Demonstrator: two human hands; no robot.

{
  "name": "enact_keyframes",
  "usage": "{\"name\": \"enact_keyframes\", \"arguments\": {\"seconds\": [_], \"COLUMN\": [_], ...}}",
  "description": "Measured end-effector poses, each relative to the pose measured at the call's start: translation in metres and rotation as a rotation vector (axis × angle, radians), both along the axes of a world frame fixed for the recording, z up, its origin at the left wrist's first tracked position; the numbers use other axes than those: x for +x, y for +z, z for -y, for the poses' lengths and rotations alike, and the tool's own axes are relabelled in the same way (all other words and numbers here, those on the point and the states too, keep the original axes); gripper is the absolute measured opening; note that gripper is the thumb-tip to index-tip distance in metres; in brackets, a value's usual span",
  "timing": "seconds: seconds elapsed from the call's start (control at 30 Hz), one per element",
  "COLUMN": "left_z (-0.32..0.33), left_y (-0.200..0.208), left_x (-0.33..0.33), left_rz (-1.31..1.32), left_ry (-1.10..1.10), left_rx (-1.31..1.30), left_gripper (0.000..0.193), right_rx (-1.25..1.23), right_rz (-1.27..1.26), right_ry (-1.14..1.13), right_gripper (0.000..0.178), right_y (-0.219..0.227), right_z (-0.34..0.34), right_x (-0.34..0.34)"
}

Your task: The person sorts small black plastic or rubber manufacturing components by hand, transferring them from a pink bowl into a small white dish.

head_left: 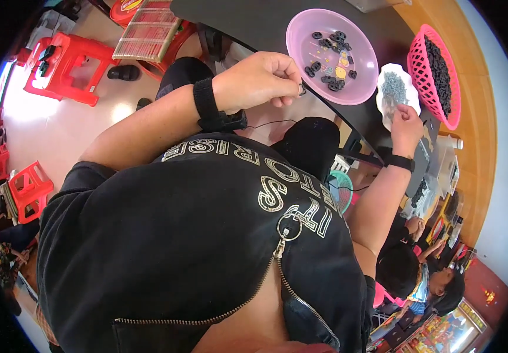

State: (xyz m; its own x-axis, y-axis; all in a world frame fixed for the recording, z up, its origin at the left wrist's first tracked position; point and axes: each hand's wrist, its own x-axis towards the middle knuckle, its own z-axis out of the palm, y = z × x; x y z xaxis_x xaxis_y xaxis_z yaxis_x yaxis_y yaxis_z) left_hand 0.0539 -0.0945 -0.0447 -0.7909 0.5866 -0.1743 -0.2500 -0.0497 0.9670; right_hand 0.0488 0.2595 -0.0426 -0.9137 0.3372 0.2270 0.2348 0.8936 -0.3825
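Note:
My left hand is raised just beside the pink bowl, its thumb and fingers pinched on a small black part, of which only a bit shows. Several black oval pieces with holes lie in the pink bowl, whose bottom also shows yellow patches. My right hand reaches over the near end of a white scalloped dish, fingertips together at its contents. That dish holds a heap of thin grey metal pieces, like small screws or pins. Whatever sits between my right fingertips is too small to make out.
A pink lattice basket full of black pieces stands on the dark table, right of the dish. Clear containers and co-workers' hands are farther along. Red stools and a bamboo-topped seat stand at left.

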Motion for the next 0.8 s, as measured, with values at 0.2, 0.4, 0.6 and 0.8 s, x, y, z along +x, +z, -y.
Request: {"name": "enact_keyframes", "arguments": {"seconds": [0.2, 0.4, 0.6, 0.8], "left_z": [-0.001, 0.000, 0.000, 0.004], "left_y": [0.001, 0.004, 0.005, 0.005], "left_x": [-0.001, 0.000, -0.002, 0.001], "left_rz": [-0.002, -0.017, -0.044, -0.031], "left_ry": [-0.008, -0.004, 0.017, 0.021], "left_rx": [0.004, -0.001, -0.017, -0.018], "left_gripper": [0.007, 0.007, 0.008, 0.008], "right_rx": [0.060, 0.075, 0.154, 0.116], "right_rz": [0.048, 0.052, 0.051, -0.014], "right_ry": [0.003, 0.015, 0.061, 0.076], "right_gripper": [0.013, 0.015, 0.014, 0.012], "right_y": [-0.002, -0.005, -0.002, -0.002], "right_z": [-0.001, -0.002, 0.004, 0.004], "right_x": [0.002, 0.001, -0.004, -0.002]}}
